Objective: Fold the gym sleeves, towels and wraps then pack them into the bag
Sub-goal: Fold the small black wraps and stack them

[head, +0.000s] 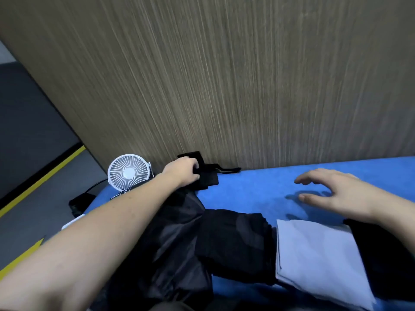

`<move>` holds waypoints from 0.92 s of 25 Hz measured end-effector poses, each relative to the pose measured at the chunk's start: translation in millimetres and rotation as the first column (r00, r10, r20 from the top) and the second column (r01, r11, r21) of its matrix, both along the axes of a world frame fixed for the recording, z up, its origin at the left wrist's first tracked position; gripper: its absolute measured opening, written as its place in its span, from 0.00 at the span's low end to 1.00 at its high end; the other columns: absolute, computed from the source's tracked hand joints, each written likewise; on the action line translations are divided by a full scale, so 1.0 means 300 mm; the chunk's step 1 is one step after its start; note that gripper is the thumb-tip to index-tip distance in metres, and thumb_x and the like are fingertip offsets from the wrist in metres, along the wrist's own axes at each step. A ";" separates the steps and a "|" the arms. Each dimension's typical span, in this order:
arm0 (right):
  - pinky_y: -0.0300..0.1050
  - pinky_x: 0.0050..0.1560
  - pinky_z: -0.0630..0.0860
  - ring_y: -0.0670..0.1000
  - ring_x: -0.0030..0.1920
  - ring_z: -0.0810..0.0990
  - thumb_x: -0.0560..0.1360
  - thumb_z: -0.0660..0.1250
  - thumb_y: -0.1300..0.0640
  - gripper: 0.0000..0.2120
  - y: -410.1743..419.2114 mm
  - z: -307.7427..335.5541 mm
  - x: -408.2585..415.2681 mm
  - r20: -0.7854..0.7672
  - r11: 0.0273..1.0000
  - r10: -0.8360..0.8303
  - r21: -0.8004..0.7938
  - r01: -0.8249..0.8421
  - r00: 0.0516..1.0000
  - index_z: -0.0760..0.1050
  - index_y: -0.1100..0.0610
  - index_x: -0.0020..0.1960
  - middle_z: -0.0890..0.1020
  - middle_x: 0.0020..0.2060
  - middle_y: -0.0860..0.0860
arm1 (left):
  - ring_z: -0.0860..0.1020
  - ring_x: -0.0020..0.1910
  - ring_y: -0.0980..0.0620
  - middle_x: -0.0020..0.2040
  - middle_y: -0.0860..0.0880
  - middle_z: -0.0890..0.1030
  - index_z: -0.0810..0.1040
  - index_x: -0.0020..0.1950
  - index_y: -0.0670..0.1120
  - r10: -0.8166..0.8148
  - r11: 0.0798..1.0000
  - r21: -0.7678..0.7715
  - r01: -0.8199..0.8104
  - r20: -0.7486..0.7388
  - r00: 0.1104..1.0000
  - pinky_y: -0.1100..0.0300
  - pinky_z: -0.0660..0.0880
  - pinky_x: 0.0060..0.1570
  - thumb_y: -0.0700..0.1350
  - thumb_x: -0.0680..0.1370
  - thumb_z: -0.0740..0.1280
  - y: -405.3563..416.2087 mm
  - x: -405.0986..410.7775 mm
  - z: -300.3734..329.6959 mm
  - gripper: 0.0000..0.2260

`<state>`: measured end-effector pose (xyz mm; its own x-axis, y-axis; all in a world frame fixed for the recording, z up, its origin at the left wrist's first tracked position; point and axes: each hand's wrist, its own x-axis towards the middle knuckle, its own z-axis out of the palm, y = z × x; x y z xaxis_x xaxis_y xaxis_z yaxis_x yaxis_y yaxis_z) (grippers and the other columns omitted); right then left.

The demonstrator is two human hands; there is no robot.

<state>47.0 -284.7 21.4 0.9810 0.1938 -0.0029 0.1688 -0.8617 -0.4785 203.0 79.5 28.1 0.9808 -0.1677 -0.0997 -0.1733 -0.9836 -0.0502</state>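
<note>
Left hand [183, 171] outstretched grips black wrap [207, 178].

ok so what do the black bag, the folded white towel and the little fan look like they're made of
Black bag: thin synthetic cloth, probably nylon, judging by its faint sheen and crinkled folds.
White towel: soft matte cloth, folded flat; the weave is too blurred to tell.
Fan: smooth white plastic, going by its moulded radial grille.

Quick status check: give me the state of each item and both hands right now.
left hand: gripping the black wrap
black wrap: bunched by the wall, strap trailing
right hand: open, hovering over the blue surface
white towel: folded flat
black bag: lying crumpled
fan: upright, running or not unclear
</note>
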 end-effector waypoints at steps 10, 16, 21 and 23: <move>0.51 0.69 0.66 0.41 0.59 0.73 0.68 0.61 0.30 0.20 0.071 -0.027 0.058 -0.103 0.999 0.047 -0.009 -0.048 0.994 0.68 0.33 0.58 0.76 0.58 0.37 | 0.70 0.68 0.45 0.67 0.51 0.75 0.66 0.69 0.55 0.139 0.989 0.084 -0.119 -0.312 0.940 0.48 0.60 0.67 0.73 0.62 0.71 0.036 0.111 -0.092 0.41; 0.49 0.67 0.69 0.47 0.63 0.74 0.72 0.65 0.33 0.24 0.173 0.007 0.104 -0.212 0.994 0.104 -0.015 -0.110 0.972 0.70 0.38 0.65 0.75 0.61 0.40 | 0.73 0.57 0.47 0.57 0.50 0.72 0.66 0.52 0.55 -0.006 0.999 -0.037 -0.003 -0.228 0.974 0.49 0.62 0.59 0.63 0.64 0.77 0.022 0.088 -0.120 0.28; 0.53 0.66 0.71 0.55 0.66 0.73 0.73 0.70 0.39 0.34 0.366 0.009 0.273 -0.285 0.947 0.181 -0.206 -0.245 0.941 0.63 0.47 0.75 0.69 0.69 0.50 | 0.75 0.52 0.44 0.52 0.50 0.69 0.68 0.49 0.55 -0.159 0.974 -0.187 0.125 -0.177 0.971 0.51 0.71 0.55 0.50 0.68 0.75 -0.014 0.064 -0.142 0.18; 0.54 0.64 0.73 0.56 0.65 0.73 0.72 0.72 0.40 0.37 0.433 -0.011 0.335 -0.268 0.934 0.200 -0.238 -0.266 0.943 0.61 0.48 0.75 0.68 0.68 0.52 | 0.76 0.51 0.45 0.50 0.49 0.70 0.71 0.48 0.52 -0.266 0.926 -0.305 0.221 -0.116 0.957 0.51 0.73 0.54 0.44 0.71 0.73 -0.020 0.058 -0.138 0.12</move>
<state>147.6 -154.9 18.0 0.8726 0.3760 -0.3117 0.2909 -0.9128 -0.2867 220.3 73.5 -13.4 0.8827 -0.4430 -0.1567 -0.3923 -0.8784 0.2729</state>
